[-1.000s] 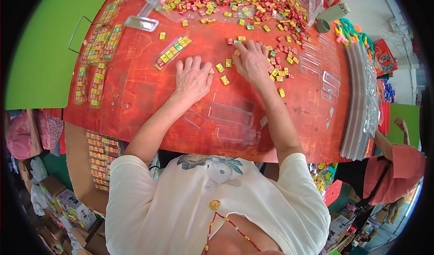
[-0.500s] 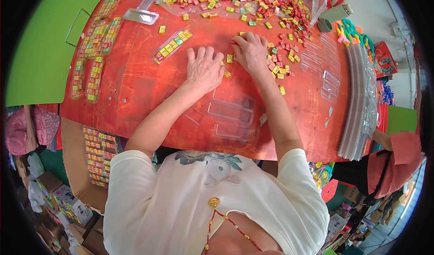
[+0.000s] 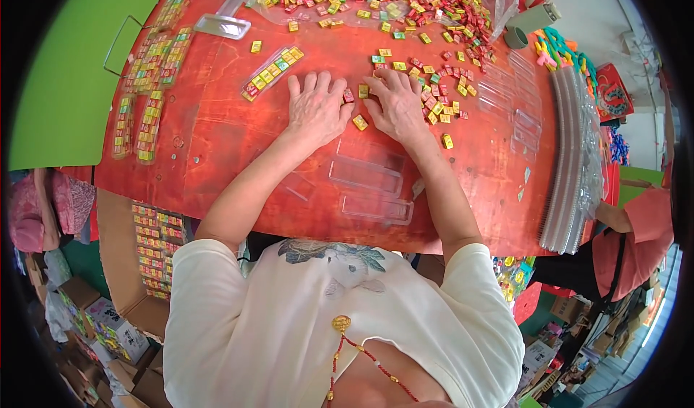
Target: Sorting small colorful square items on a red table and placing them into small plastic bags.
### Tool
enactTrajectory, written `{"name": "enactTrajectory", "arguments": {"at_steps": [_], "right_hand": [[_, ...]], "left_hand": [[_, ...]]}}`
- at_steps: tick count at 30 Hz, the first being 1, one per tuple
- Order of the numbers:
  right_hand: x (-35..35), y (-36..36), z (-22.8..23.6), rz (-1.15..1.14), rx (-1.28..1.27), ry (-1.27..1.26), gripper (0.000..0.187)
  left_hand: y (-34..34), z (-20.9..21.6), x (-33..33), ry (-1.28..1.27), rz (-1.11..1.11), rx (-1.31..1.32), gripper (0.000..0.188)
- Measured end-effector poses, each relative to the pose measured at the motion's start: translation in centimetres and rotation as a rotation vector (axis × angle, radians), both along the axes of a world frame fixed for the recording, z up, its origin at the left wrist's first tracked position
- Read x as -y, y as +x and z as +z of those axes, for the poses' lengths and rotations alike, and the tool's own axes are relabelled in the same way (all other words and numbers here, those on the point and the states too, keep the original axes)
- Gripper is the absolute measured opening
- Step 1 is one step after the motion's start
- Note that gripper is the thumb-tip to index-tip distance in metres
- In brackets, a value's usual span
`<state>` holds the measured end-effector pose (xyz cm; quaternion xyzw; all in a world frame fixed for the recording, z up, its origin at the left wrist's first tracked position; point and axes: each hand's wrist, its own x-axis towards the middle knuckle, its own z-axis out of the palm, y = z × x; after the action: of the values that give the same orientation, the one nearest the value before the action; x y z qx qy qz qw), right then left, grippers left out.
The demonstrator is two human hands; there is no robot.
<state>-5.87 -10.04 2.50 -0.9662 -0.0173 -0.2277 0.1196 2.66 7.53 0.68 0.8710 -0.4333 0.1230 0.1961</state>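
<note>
My left hand [image 3: 316, 109] rests on the red table with its fingers spread. A small red printed block [image 3: 348, 96] lies beside its thumb and forefinger. Across a narrow gap, my right hand [image 3: 396, 109] is also open, fingers apart over the edge of some loose blocks. A yellow block [image 3: 363, 91] sits at its forefinger, and another yellow block [image 3: 360, 122] lies below its thumb. Up and left of my left hand is a narrow clear tray [image 3: 273, 73] holding a row of mostly yellow blocks. Nearer me lies an unfilled clear plastic case [image 3: 367, 173].
A heap of red, yellow and green blocks [image 3: 434, 7] covers the far side. Filled strips [image 3: 150, 126] lie at the left. Stacked clear plastic [image 3: 567, 162] lines the right edge, near more clear cases [image 3: 528, 130]. A person in a pink top [image 3: 636, 242] is at the right.
Both hands have opened out flatter, and my right hand has come down a little toward me. A red block now shows beside my left thumb. The filled tray stays put.
</note>
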Motion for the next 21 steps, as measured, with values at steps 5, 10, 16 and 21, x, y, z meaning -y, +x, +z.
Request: {"name": "enactTrajectory", "arguments": {"at_steps": [5, 10, 16, 21], "right_hand": [[0.3, 0.5, -0.6, 0.019, -0.057, -0.015, 0.035], [0.4, 0.9, -0.2, 0.063, 0.022, -0.014, 0.031], [2.0, 0.1, -0.1, -0.027, -0.028, -0.096, 0.02], [1.7, 0.3, 0.0, 0.01, -0.055, -0.128, 0.02]], "left_hand": [[0.1, -0.3, 0.5, 0.079, -0.007, -0.014, 0.031], [0.1, -0.1, -0.4, 0.041, -0.008, 0.012, 0.044], [0.2, 1.6, -3.1, 0.087, 0.02, -0.155, 0.055], [-0.4, 2.8, -4.0, 0.171, 0.08, -0.284, 0.058]]}}
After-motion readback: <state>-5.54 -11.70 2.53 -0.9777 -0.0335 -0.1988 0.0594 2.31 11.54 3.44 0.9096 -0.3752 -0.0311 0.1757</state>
